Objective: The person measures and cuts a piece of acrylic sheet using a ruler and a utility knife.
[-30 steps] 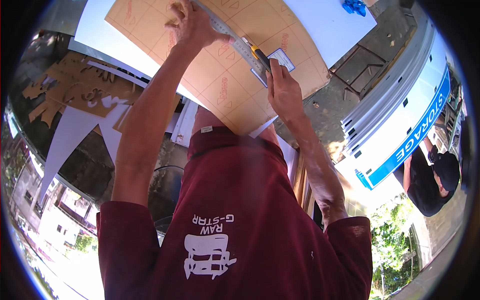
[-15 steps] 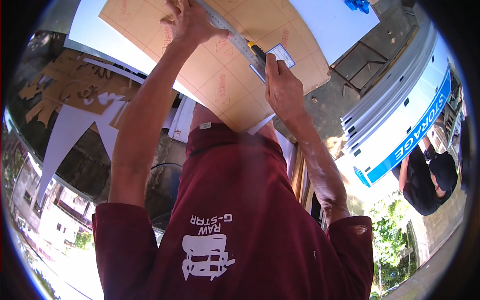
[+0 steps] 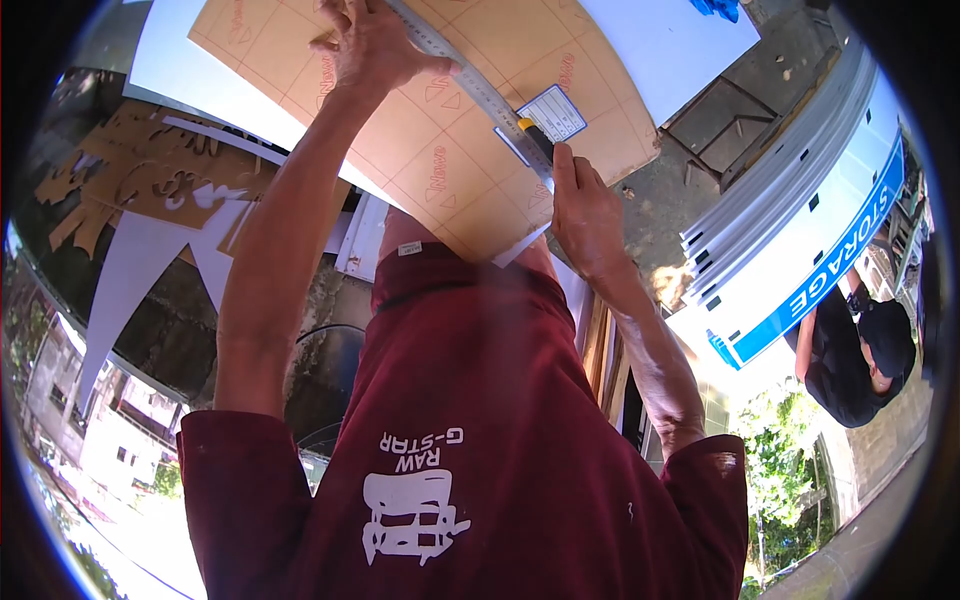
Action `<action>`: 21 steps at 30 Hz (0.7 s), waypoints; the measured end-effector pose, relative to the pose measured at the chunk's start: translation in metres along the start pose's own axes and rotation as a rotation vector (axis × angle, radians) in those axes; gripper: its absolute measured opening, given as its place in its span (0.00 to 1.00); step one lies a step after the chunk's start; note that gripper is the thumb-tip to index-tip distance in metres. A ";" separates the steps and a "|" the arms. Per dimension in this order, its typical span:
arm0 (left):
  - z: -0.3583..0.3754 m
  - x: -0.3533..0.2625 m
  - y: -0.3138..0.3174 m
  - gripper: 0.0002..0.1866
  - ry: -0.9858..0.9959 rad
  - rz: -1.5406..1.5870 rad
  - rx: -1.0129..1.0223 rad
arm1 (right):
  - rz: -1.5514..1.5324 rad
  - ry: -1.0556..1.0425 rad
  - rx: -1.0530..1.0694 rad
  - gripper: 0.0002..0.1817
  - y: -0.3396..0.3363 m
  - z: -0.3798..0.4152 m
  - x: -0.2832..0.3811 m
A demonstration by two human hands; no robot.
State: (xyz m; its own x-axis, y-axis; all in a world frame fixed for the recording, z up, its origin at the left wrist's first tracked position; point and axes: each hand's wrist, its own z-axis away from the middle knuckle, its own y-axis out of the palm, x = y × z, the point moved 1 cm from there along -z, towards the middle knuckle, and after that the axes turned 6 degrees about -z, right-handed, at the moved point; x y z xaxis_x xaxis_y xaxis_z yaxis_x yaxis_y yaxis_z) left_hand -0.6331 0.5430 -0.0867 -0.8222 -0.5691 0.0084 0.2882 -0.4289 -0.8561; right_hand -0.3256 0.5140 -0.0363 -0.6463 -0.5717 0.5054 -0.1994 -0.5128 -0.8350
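My left hand [image 3: 372, 45] lies spread over a brown-papered sheet [image 3: 405, 140] with red printed lines and lettering. Its thumb and palm press on a metal ruler [image 3: 480, 88] that runs diagonally across the sheet. In my right hand [image 3: 585, 205] is a utility knife [image 3: 538, 137] with a yellow and black body, held along the ruler near its lower right end. The blade is hidden. Beside the knife, a white label with a blue border [image 3: 560, 113] sits on the sheet. The sheet's near corner reaches my waist.
A white board [image 3: 690, 50] lies under the brown sheet, with a blue crumpled thing [image 3: 718, 8] on it. Cut brown and white scraps [image 3: 150, 165] are at left. Stacked white panels [image 3: 790, 190] and a blue "STORAGE" sign [image 3: 835, 265] stand right, near another person in black [image 3: 850, 360].
My right hand and the knife have moved down and right along the ruler, toward me. More of the label shows. My left hand stays on the ruler, shifted slightly in view.
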 end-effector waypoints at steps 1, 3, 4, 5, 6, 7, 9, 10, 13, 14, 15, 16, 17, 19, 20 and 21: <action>-0.001 0.000 0.000 0.87 0.000 0.009 -0.002 | 0.006 0.003 -0.001 0.31 0.000 0.005 -0.003; 0.001 0.000 -0.002 0.87 -0.002 0.027 -0.002 | 0.015 0.009 0.000 0.32 0.001 0.014 -0.007; 0.002 0.000 -0.003 0.87 -0.005 0.024 0.014 | 0.012 0.010 0.003 0.32 -0.001 0.019 -0.008; 0.002 -0.001 -0.006 0.87 -0.007 0.020 0.028 | 0.009 0.012 0.005 0.32 -0.002 0.022 -0.008; 0.003 -0.002 -0.007 0.87 -0.008 0.017 0.043 | 0.006 0.016 0.007 0.32 -0.004 0.025 -0.009; 0.003 -0.001 -0.005 0.87 -0.010 0.039 0.028 | 0.010 0.022 0.006 0.32 -0.005 0.030 -0.011; 0.002 0.001 -0.002 0.87 -0.014 0.083 -0.007 | 0.018 0.030 0.000 0.31 -0.005 0.036 -0.014; 0.001 0.001 0.000 0.87 -0.016 0.072 -0.002 | 0.014 0.035 0.002 0.30 -0.007 0.040 -0.015; 0.002 -0.001 -0.001 0.88 -0.025 0.053 0.004 | 0.007 0.053 0.014 0.29 -0.012 0.051 -0.017; 0.002 0.000 -0.002 0.88 -0.028 0.057 0.000 | 0.010 0.063 0.022 0.29 -0.013 0.055 -0.018; 0.002 -0.001 -0.002 0.88 -0.031 0.060 -0.003 | 0.013 0.074 0.030 0.29 -0.014 0.059 -0.019; 0.003 -0.001 -0.001 0.88 -0.035 0.059 0.000 | 0.017 0.070 0.026 0.29 -0.015 0.063 -0.020; 0.003 -0.002 -0.002 0.88 -0.039 0.058 0.000 | 0.021 0.065 0.021 0.30 -0.015 0.066 -0.022; 0.004 -0.003 -0.006 0.88 -0.043 0.055 0.002 | 0.026 0.063 0.019 0.31 -0.017 0.073 -0.025; 0.004 -0.004 -0.007 0.87 -0.043 0.054 0.001 | 0.028 0.064 0.021 0.31 -0.017 0.075 -0.026; 0.005 -0.004 -0.009 0.87 -0.043 0.053 0.002 | 0.029 0.066 0.025 0.31 -0.017 0.078 -0.027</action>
State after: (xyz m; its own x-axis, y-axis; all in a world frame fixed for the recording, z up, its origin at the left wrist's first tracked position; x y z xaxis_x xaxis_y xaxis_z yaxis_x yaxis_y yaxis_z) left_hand -0.6296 0.5455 -0.0767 -0.7837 -0.6210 -0.0148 0.3319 -0.3985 -0.8550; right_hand -0.2472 0.4885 -0.0189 -0.6992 -0.5435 0.4645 -0.1616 -0.5127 -0.8432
